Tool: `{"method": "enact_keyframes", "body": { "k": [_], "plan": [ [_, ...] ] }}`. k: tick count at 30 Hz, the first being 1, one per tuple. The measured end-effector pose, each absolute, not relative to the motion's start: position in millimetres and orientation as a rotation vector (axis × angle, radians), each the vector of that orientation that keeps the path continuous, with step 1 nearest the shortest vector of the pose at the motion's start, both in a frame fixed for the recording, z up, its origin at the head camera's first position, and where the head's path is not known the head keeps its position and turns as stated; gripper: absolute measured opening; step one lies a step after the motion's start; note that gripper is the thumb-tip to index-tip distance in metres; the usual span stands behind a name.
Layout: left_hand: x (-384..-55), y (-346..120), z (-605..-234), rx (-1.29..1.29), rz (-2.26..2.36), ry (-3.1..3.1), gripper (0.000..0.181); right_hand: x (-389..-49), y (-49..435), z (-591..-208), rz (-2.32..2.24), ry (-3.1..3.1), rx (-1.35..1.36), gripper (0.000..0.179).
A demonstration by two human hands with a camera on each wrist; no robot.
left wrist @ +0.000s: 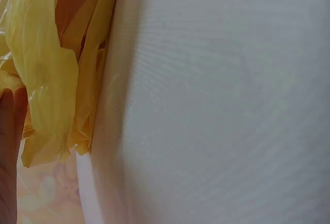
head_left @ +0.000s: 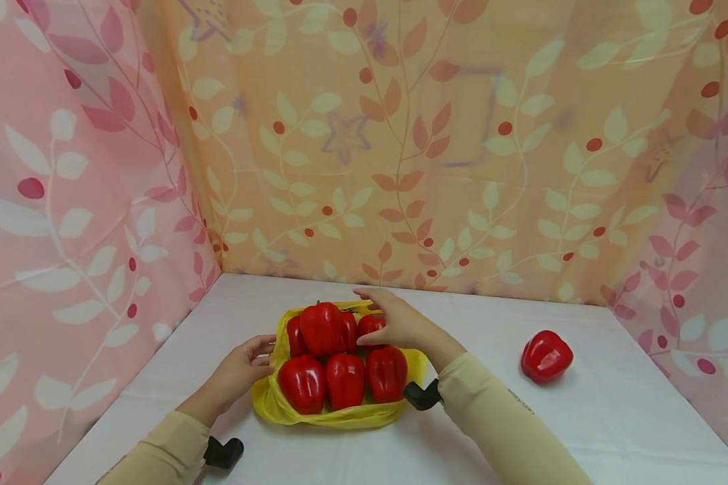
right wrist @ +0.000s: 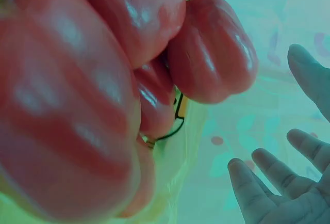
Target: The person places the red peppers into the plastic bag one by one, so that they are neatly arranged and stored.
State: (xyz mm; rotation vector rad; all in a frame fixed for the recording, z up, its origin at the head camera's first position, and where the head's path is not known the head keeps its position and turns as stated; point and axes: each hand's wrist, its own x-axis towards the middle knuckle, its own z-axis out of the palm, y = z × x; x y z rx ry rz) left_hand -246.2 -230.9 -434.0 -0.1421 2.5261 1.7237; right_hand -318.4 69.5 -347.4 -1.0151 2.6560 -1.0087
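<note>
Several glossy red bell peppers (head_left: 344, 381) sit in and on a spread-out yellow plastic bag (head_left: 334, 419). One bell pepper (head_left: 320, 329) is higher than the others around it. My left hand (head_left: 238, 369) is at the bag's left side; in the left wrist view its fingers (left wrist: 7, 126) lie along the crinkled plastic. Over the bag's far right part reaches my right hand (head_left: 394, 320), thumb and fingers spread. The right wrist view has the right hand's fingers (right wrist: 278, 175) extended, apart from the large peppers (right wrist: 67, 110), with nothing in them.
A single red bell pepper (head_left: 547, 357) lies off to the right on the white tabletop (head_left: 479, 397). Behind the table hangs a patterned orange curtain (head_left: 400, 148), and a pink patterned curtain (head_left: 79, 202) lines the left side. Dark wrist devices (head_left: 223, 453) stick out from both sleeves.
</note>
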Motion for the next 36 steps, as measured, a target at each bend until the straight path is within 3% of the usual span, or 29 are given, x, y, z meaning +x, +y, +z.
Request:
{"method": "enact_keyframes", "body": {
  "k": [28,36],
  "plan": [
    [-244.1,-229.6,-429.3,-0.145,1.702,2.545,0.054,-322.4,159.0,-335.1,-1.199,2.728,-0.931,0.082],
    [-243.3,-229.2,-428.6,-0.15,1.711,2.529,0.054,-324.1,189.2,-338.8,-1.178,2.81,-0.765,0.086]
  ]
}}
